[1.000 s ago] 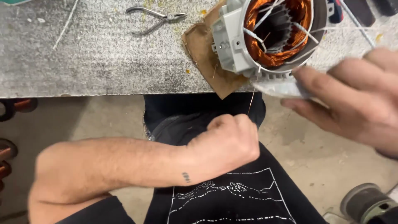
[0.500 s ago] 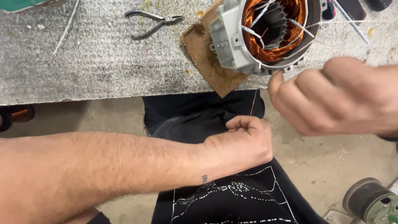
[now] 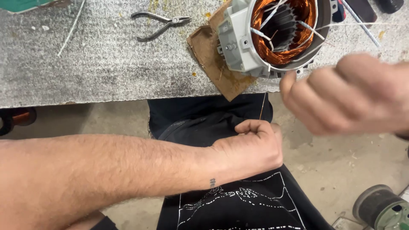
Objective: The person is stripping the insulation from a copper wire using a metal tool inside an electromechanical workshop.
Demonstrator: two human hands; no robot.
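**Pulling a thin wire down from the motor**

Pinching a thin copper wire (image 3: 263, 106) between curled fingers, my left hand (image 3: 255, 147) sits low, below the near edge of the tabletop (image 3: 106, 64) and over my dark trousers. The wire runs straight up from that pinch to the underside of the motor (image 3: 272, 36), which lies on the tabletop at the far right with its open end toward me. I can see its orange copper coils inside the grey housing, with pale strings crossing the opening. My right hand (image 3: 345, 96) is closed into a loose fist, raised just near of the motor; it is blurred, and I cannot tell whether it holds anything. A piece of brown cardboard (image 3: 213, 59) lies under the motor and sticks out past the table edge. Pliers (image 3: 159, 24) rest on the tabletop to the left of the motor, well apart from both hands. A dark spool (image 3: 379, 206) stands on the floor at the near right.
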